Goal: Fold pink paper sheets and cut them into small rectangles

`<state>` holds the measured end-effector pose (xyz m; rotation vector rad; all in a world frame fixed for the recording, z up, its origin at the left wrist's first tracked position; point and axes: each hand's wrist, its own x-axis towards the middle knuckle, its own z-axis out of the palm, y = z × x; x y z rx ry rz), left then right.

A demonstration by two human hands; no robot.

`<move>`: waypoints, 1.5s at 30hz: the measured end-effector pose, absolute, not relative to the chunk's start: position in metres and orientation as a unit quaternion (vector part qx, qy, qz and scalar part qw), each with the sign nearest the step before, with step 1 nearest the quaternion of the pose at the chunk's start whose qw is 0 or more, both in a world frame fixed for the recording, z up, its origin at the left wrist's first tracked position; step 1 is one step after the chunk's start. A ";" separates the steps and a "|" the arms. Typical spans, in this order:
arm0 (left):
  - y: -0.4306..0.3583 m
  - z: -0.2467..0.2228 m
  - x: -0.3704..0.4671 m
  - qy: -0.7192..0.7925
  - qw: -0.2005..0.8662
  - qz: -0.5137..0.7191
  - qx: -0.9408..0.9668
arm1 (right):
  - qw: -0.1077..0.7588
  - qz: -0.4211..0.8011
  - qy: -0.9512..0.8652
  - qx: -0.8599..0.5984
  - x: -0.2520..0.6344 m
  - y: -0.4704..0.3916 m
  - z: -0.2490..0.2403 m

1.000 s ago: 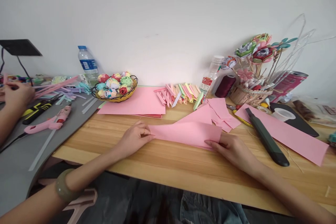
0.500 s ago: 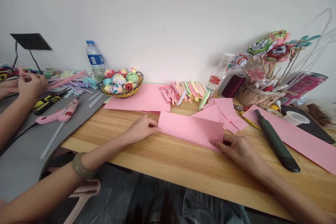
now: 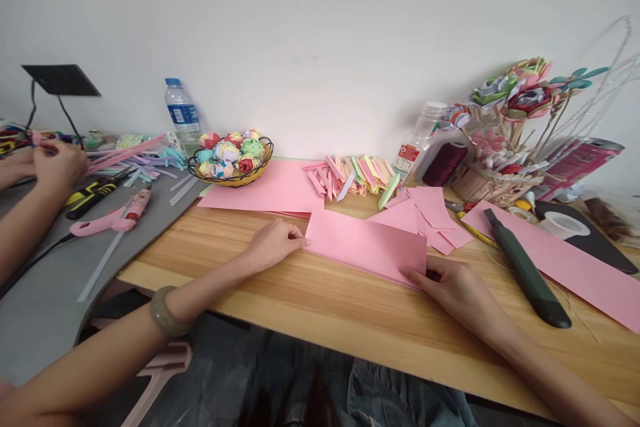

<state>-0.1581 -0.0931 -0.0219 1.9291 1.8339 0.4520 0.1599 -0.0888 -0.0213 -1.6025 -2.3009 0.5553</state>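
Note:
A folded sheet of pink paper [image 3: 367, 243] is held at both ends, just over the wooden table. My left hand [image 3: 277, 240] pinches its left edge between thumb and fingers. At the lower right corner, my right hand [image 3: 453, 283] grips it, the thumb on the front face and the fingers behind. Beyond it lie a stack of larger pink sheets [image 3: 280, 193] and several cut pink pieces [image 3: 433, 213]. To the right of my right hand, a dark green utility knife [image 3: 530, 273] rests partly on a long pink strip [image 3: 590, 280].
A basket of paper flowers [image 3: 235, 177] and folded paper strips [image 3: 355, 177] stand near the wall. Bottles and a flower-filled pot [image 3: 500, 183] are at right. On the grey mat, a pink glue gun [image 3: 113, 220] lies near another person's hands [image 3: 57, 163].
The pink paper has shifted slightly to the right and its left end has tipped a little. My left hand moved slightly right with it. The other person's hands shifted slightly.

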 end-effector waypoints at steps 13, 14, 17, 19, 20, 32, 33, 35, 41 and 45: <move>-0.102 -0.024 -0.150 0.665 0.136 0.163 0.716 | 0.148 0.232 -0.795 -0.541 0.158 -0.092 -0.019; -0.102 -0.024 -0.150 0.664 0.133 0.163 0.718 | 0.146 0.232 -0.795 -0.540 0.158 -0.092 -0.019; -0.103 -0.025 -0.150 0.659 0.125 0.160 0.724 | 0.137 0.222 -0.797 -0.545 0.158 -0.093 -0.017; -0.103 -0.025 -0.150 0.658 0.122 0.154 0.727 | 0.128 0.207 -0.796 -0.554 0.157 -0.094 -0.016; -0.103 -0.025 -0.150 0.657 0.119 0.150 0.729 | 0.127 0.198 -0.795 -0.559 0.156 -0.094 -0.015; -0.103 -0.028 -0.150 0.627 0.072 0.138 0.764 | 0.167 -0.043 -0.852 -0.494 0.165 -0.093 -0.033; -0.103 -0.029 -0.151 0.627 0.073 0.138 0.763 | 0.176 -0.089 -0.864 -0.464 0.164 -0.094 -0.032; -0.102 -0.029 -0.152 0.629 0.077 0.142 0.760 | 0.169 -0.136 -0.899 -0.380 0.162 -0.096 -0.025; -0.097 -0.028 -0.154 0.560 0.007 0.134 0.818 | 0.020 -0.016 -0.979 -0.202 0.148 -0.098 0.004; -0.093 -0.016 -0.146 0.430 -0.059 0.061 0.899 | -0.006 -0.011 -0.980 -0.197 0.144 -0.095 0.006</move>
